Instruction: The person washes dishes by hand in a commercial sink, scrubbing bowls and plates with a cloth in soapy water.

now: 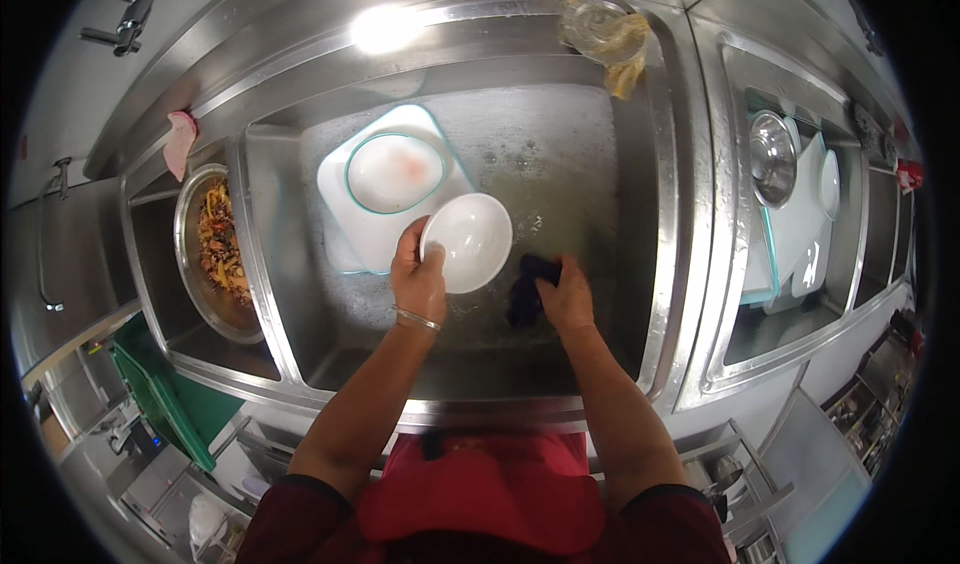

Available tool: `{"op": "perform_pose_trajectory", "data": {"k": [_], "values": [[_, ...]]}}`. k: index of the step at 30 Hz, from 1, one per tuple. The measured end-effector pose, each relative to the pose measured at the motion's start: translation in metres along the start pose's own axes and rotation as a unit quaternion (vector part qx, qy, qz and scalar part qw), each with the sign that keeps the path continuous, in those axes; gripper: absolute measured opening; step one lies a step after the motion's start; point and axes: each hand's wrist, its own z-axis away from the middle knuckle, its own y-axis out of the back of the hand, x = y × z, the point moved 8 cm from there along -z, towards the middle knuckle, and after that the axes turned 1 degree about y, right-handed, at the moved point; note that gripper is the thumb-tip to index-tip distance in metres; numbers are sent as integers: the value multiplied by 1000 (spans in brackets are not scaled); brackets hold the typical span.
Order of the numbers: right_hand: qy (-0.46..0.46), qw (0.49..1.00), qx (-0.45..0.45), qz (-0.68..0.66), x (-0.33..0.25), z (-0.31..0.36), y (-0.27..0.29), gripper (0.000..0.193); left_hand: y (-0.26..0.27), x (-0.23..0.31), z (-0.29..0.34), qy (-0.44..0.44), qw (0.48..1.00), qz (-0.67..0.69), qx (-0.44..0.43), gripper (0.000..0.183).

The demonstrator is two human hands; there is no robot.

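My left hand [418,279] grips the rim of a white bowl [470,242], thumb inside and fingers behind, and tilts it over the water of a wide steel sink [640,264]. To its right, my right hand [568,296] is closed on a dark blue cloth [528,289] just apart from the bowl. Behind the bowl lies a white, green-edged plate [345,199] in the water. An oval white dish with a green rim [395,172] rests on top of it, with a reddish smear inside.
In the left basin stands a steel bowl [188,254] of food scraps. A pink cloth [180,144] hangs on the back-left ledge. At the back right sits a clear container with yellowish film [605,34]. The right basin holds a steel bowl [773,159] and white dishes [800,229]. A green bin [150,389] stands front left.
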Motion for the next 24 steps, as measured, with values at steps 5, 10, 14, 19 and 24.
{"op": "perform_pose_trajectory", "data": {"k": [5,10,14,19,24], "values": [[140,958,-152,197,55,-4,-97,47,-6,-52,22,240,961,134,-8,35],[-101,963,-18,-248,34,-16,-22,40,-13,-97,52,455,830,322,-26,26],[100,942,100,-304,-50,39,41,30,-30,-114,57,462,796,388,49,26],[311,943,118,19,-138,90,59,25,-83,-82,77,440,683,532,-237,24],[296,923,177,-173,-120,45,69,24,-53,-92,120,536,780,303,-112,24]]}}
